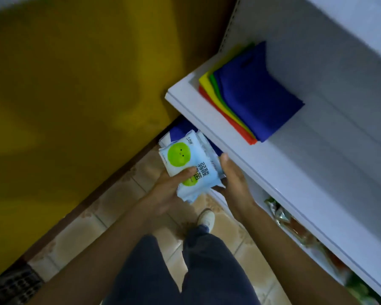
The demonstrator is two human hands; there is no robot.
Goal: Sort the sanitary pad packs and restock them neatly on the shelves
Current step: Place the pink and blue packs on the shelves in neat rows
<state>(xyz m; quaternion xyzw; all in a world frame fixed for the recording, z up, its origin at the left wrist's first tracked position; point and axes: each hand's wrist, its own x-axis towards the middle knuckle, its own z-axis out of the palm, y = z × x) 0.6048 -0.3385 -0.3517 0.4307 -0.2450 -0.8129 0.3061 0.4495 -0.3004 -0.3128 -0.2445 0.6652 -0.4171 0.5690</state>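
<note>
Both hands grip a small stack of pad packs (186,160): the left hand (169,190) has its thumb across the top pack, and the right hand (234,180) cups the stack's right edge with fingers underneath. The stack is held above the tiled floor (119,205), just beside the front edge of a white shelf (279,172). Farther back on that shelf lies a pile of folded coloured cloths (253,95).

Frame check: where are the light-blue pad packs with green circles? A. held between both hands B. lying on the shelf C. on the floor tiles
A: the left hand and right hand hold the pad packs off the shelf.
</note>
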